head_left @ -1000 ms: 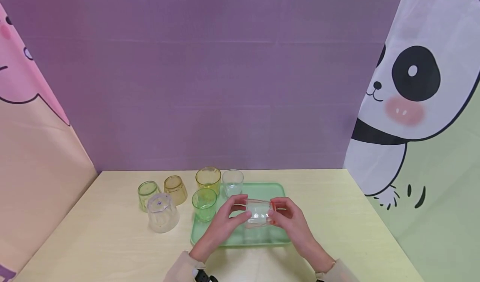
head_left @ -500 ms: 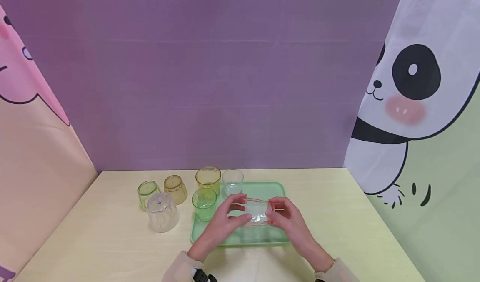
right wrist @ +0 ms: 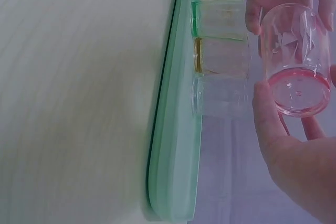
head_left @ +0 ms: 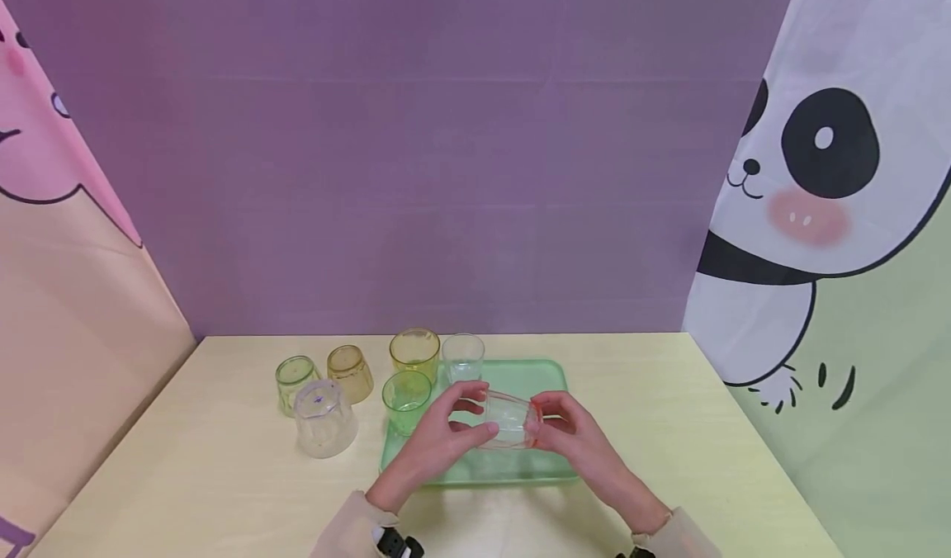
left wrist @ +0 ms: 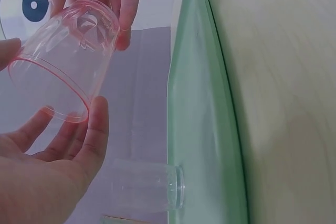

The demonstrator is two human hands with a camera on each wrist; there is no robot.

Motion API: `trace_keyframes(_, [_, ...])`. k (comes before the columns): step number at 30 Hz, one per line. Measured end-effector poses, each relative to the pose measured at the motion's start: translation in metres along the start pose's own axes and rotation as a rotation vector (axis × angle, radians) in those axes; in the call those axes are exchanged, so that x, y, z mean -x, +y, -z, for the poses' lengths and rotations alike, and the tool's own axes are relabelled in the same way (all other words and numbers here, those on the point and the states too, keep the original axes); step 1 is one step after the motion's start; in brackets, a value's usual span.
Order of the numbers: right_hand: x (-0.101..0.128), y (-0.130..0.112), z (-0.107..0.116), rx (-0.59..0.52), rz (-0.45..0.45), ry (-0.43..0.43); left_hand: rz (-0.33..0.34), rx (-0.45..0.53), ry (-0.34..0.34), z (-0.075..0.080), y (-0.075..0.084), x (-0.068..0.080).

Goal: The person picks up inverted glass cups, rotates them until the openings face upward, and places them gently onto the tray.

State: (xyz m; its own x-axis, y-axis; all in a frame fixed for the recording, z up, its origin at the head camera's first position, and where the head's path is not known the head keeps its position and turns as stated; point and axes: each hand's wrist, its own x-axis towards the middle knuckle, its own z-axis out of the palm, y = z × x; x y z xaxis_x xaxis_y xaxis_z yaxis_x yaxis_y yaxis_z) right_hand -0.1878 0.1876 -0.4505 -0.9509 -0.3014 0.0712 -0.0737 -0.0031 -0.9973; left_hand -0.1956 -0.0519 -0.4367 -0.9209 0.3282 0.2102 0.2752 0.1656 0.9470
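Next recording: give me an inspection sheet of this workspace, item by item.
Surface: pale wooden table, green tray near its middle.
Job's things: pink-tinted clear cup held on its side above the tray.
Clutter: green cup, yellow cup and clear cup upright at the tray's left end; small green cup, amber cup and large clear cup on the table left of it, the last two upside down.
Grippers: left hand at the cup's rim, right hand at its base.
Cables: nothing seen.
Surroundings: purple backdrop, panda curtain on the right.
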Motion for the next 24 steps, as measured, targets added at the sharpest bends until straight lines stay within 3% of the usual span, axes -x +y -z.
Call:
trace_keyframes(10, [0.002, 0.0, 0.006, 0.028, 0.023, -0.045, -0.023, -0.084, 0.0, 0.005, 0.011, -0.002])
trace_keyframes(17, [0.005, -0.001, 0.008, 0.049, 0.032, -0.018, -0.061, -0.136, 0.016, 0.008, 0.017, -0.006])
trace_keyframes(24, [0.011, -0.002, 0.011, 0.292, 0.05, 0.0, -0.09, -0.215, 0.052, 0.011, 0.022, -0.008])
